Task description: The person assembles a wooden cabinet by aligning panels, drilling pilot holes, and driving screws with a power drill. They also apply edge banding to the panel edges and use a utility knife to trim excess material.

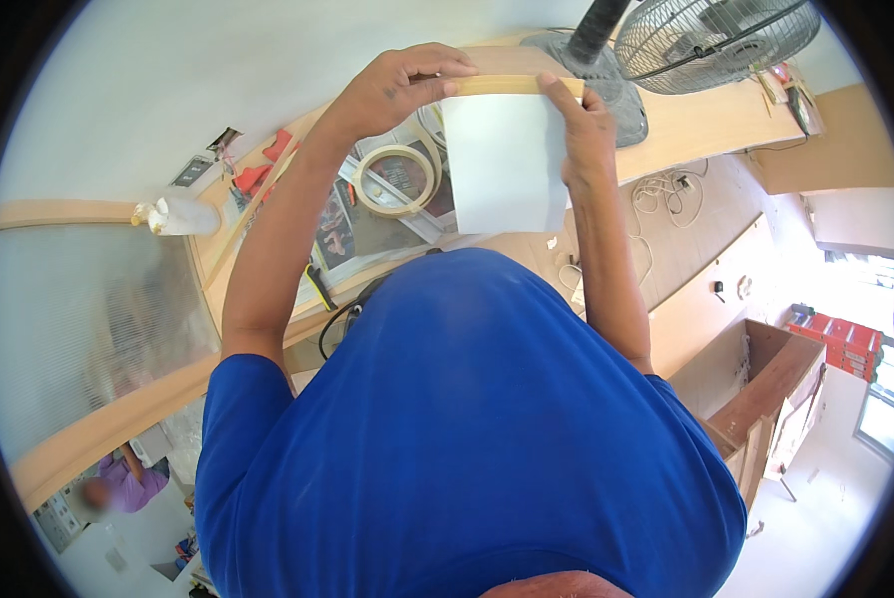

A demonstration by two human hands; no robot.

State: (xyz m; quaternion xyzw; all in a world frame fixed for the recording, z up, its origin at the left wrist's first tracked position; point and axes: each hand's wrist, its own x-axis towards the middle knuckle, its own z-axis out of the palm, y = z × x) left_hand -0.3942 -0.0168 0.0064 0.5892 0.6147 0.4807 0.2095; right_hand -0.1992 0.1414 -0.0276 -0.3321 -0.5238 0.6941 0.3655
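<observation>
Above the bench, a white rectangular panel (pixel 507 164) hangs down between my hands. Along its top edge runs a narrow tan edging strip (pixel 507 86). My left hand (pixel 407 85) is closed at the strip's left end, thumb below and fingers above. At the right end, my right hand (pixel 587 125) grips the panel's corner, its thumb lying over the strip. Some of its fingers are hidden behind the panel. A roll of pale edging band (pixel 397 181) lies on the bench, left of the panel. The band's loose end runs up toward the panel.
A black fan (pixel 721 40) stands at the back right. A white bottle (pixel 178 217) lies at the left, and a yellow-black handled tool (pixel 319 287) rests near the bench's front edge. White cable (pixel 656 199) is coiled at right. Another person (pixel 133 488) is at lower left.
</observation>
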